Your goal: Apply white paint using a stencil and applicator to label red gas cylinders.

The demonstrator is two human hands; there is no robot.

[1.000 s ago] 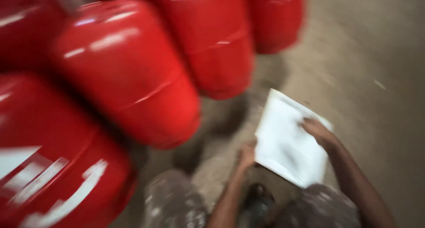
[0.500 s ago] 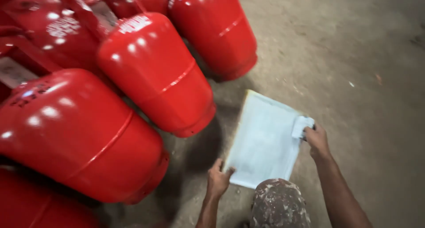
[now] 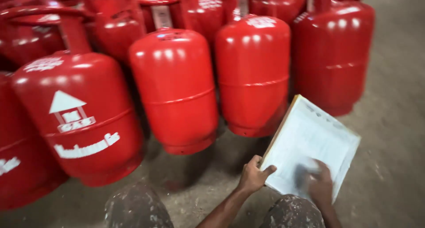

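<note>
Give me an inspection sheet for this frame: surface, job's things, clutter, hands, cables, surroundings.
Surface: bare concrete floor, dusty.
Job's things: white paper pad with a brown edge, tilted on the person's knee.
Clutter: nothing seen.
Hands: left hand grips the pad's lower left edge; right hand rests on the page, blurred, whether it holds anything cannot be told.
Cables: nothing seen.
Surroundings: red gas cylinders packed upright in rows, some with white markings.
</note>
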